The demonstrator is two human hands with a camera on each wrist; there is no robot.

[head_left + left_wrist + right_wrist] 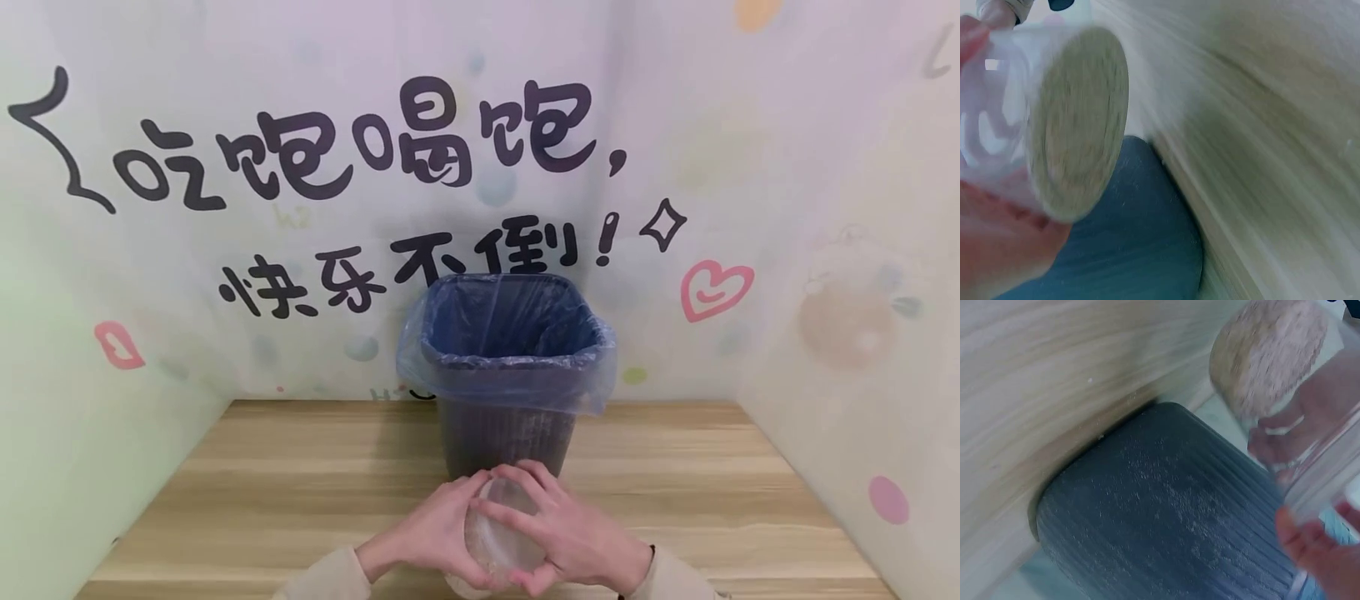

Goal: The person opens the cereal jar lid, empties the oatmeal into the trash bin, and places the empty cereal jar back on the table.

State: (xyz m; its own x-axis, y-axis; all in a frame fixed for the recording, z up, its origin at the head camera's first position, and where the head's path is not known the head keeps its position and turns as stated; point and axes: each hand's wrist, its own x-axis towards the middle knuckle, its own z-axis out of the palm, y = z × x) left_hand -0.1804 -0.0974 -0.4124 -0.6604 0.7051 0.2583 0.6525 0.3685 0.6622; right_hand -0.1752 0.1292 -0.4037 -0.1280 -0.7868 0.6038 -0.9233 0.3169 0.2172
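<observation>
A clear, round plastic jar [510,537] is held between both hands at the front of the table. My left hand [438,525] grips its left side, and the right hand [581,533] wraps around the right with fingers spread over the top. Brownish, grainy stuff [1272,356] forms a layer at the jar's base, visible in the right wrist view. From the left wrist view, the jar [1075,125] appears tilted above the table. Just behind the hands stands a dark, ribbed trash bin [510,437], its lower front partly hidden by the fingers.
A translucent blue bag [525,387] lines the bin and folds over its rim. The bin stands upright on a wood-grain table [300,483]. White walls with printed lettering and drawings [420,150] enclose the table at the back and both sides.
</observation>
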